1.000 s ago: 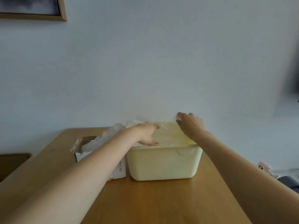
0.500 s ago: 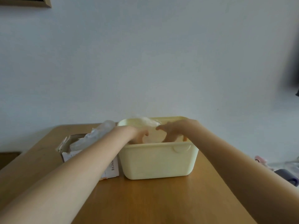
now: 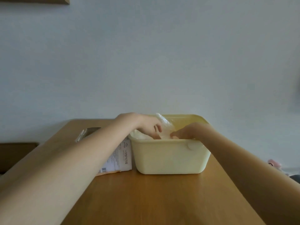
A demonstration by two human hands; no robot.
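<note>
A pale yellow plastic bin (image 3: 170, 157) stands on the wooden table (image 3: 162, 200). Both my hands reach over its near rim into it. A clear plastic bag (image 3: 165, 123) sticks up inside the bin between them. My left hand (image 3: 150, 127) curls its fingers down onto the bag at the bin's left side. From the right, my right hand (image 3: 186, 132) pinches the bag with bent fingers. The rim hides part of the fingertips and the bag's lower part.
A white cardboard box (image 3: 122, 157) with an open top and printed text stands against the bin's left side, partly behind my left forearm. The wall is right behind the table. A picture frame corner (image 3: 65, 0) shows top left, and small items (image 3: 274, 164) lie off the table's right edge.
My right hand came down from holding the bag above the bin. Both hands have gone into the bin with the bag, and my left hand has shifted toward the bin's left side.
</note>
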